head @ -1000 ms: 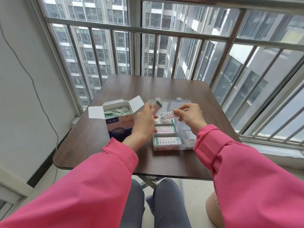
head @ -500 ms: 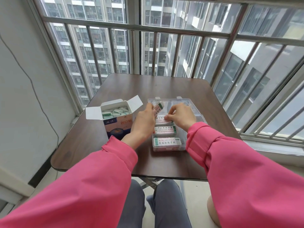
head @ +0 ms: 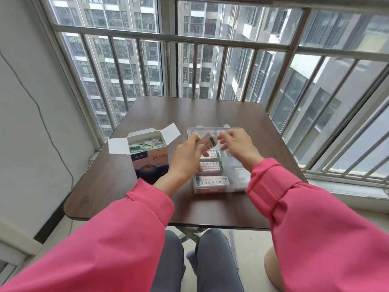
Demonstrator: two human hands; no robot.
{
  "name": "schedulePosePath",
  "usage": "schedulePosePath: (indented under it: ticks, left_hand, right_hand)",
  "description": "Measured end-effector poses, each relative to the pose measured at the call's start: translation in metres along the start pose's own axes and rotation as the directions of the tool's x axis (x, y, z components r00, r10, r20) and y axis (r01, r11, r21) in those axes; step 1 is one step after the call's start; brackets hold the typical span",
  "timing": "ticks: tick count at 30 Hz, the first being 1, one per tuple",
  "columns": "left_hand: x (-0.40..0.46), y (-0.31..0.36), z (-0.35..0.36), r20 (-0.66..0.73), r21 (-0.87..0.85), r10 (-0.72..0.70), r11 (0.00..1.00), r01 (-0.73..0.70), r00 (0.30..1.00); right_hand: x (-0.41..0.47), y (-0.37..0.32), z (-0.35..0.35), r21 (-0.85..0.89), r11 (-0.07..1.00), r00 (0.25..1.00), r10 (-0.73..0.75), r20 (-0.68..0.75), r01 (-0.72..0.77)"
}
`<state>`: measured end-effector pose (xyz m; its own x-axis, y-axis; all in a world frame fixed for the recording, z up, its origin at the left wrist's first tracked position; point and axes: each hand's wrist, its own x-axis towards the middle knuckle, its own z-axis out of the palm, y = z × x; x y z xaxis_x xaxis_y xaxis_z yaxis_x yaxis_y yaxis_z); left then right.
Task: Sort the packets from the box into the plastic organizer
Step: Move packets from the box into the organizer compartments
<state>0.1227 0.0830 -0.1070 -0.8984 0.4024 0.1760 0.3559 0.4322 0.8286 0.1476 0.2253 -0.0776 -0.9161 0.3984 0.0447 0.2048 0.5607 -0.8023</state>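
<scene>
Lying at far left: a cable (head: pixel 52 144) trailing down the wall. Standing on the left of the counter (head: pixel 210 114): the opened bandage box (head: pixel 150 159), flaps spread, loose packets (head: pixel 145 144) still heaped inside, so sorting judged well short of finished. Gripping a small fan of packets (head: pixel 208 143) just right of the box: the left hand (head: pixel 187 159), fingers curled about the lower ends, long axis tilting up and to the right, green-banded ends pointing toward the far right of the counter. Sitting under and to the right of both hands: the clear plastic organizer (head: pixel 242 186), lid folded back, three left-column compartments each holding filed packets (head: pixel 211 181) lying flat, long axis running left to right, printed faces up. Hovering above the far compartments: the right hand (head: pixel 237 148), fingers loosely spread and carrying nothing, though blurred. Changed against half a second earlier: the right hand, then pressed low into the third compartment from the near edge, now lifted clear and reaching toward the fan; one packet judged delivered, the next pick from the left hand's stock judged about to begin. Showing at right: window bars (head: pixel 315 102) beyond the counter edge.
</scene>
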Motion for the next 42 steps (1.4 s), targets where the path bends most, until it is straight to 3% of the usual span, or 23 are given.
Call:
schedulePosePath:
  ticks: [2,5,8,12,18,22,25,28,34,36,39,42]
  left_hand:
    - [-0.001,0.005,0.0,0.034,-0.176,-0.084,0.98,0.089,0.996]
    - [-0.006,0.013,0.001,0.106,-0.366,-0.135,0.916,0.165,0.985]
    - [-0.012,0.015,-0.002,0.141,-0.455,-0.138,0.87,0.188,0.98]
    - [-0.015,0.012,-0.007,0.091,-0.472,-0.161,0.862,0.185,0.983]
    - [-0.017,0.009,-0.017,0.006,-0.458,-0.225,0.866,0.203,0.974]
    - [-0.019,0.007,-0.021,-0.055,-0.481,-0.269,0.851,0.211,0.961]
    - [-0.023,0.009,-0.02,0.04,-0.5,-0.249,0.834,0.235,0.968]
    - [-0.025,0.015,-0.021,0.154,-0.532,-0.213,0.805,0.263,0.965]
    - [-0.025,0.016,-0.025,0.215,-0.541,-0.213,0.786,0.298,0.953]
    - [-0.026,0.014,-0.024,0.142,-0.467,-0.213,0.847,0.255,0.967]
    - [-0.026,0.005,-0.025,-0.084,-0.081,-0.064,0.995,0.057,0.994]
    - [-0.028,-0.001,-0.027,-0.149,0.17,0.06,0.985,-0.035,0.987]
  right_hand:
    - [-0.009,-0.001,-0.007,0.239,0.97,0.998,0.029,0.053,-0.041]
    - [-0.024,0.004,-0.009,0.245,0.969,0.994,-0.05,0.098,0.024]
    - [-0.031,0.004,-0.01,0.307,0.95,0.996,-0.076,0.047,0.058]
    - [-0.037,0.003,-0.01,0.412,0.909,0.995,-0.089,0.044,0.063]
    - [-0.044,0.006,-0.009,0.388,0.92,0.998,-0.063,0.001,0.058]
    - [-0.045,0.011,-0.013,0.508,0.861,0.998,-0.05,0.03,0.027]
    - [-0.046,0.012,-0.014,0.549,0.836,0.997,-0.046,0.061,0.005]
    - [-0.047,0.008,-0.012,0.455,0.89,0.997,-0.036,0.069,0.0]
    - [-0.049,0.004,-0.012,0.424,0.905,0.995,-0.025,0.1,-0.02]
    - [-0.05,0.005,-0.011,0.41,0.911,0.997,0.01,0.072,-0.039]
    - [-0.047,0.011,-0.009,0.375,0.922,0.995,0.079,0.06,-0.096]
    - [-0.042,0.018,-0.005,0.295,0.949,0.993,0.1,0.057,-0.113]
